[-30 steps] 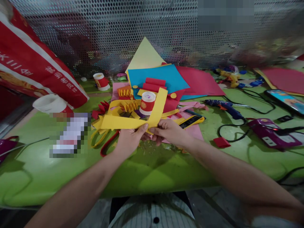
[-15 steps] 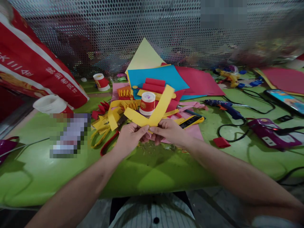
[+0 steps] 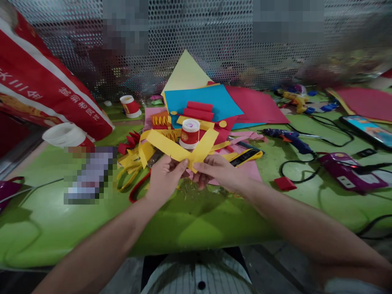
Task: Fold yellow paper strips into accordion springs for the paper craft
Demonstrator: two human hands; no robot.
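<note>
Both my hands pinch yellow paper strips [image 3: 206,146] where they cross in a V. My left hand [image 3: 167,175] grips the crossing from the left, thumb on top. From the other side my right hand [image 3: 219,171] does the same; its lower fingers are partly hidden behind the paper. Just beyond the V stands a red and white paper cup [image 3: 189,134], upside down. Red paper rolls [image 3: 198,110] lie behind the cup. By my left hand are red-handled scissors [image 3: 137,185], partly covered by yellow paper scraps. A yellow and black utility knife [image 3: 246,157] rests beyond my right hand.
Blue paper [image 3: 202,98] and red paper sheets [image 3: 257,104] lie at the back, before a perforated metal screen [image 3: 196,24]. At right are a glue gun [image 3: 290,141], its cable and a purple power strip [image 3: 352,171]. A red bag [image 3: 52,77] leans at left.
The V of yellow paper has opened wider and tipped lower, its left arm reaching further left. My hands have drawn slightly apart at the crossing.
</note>
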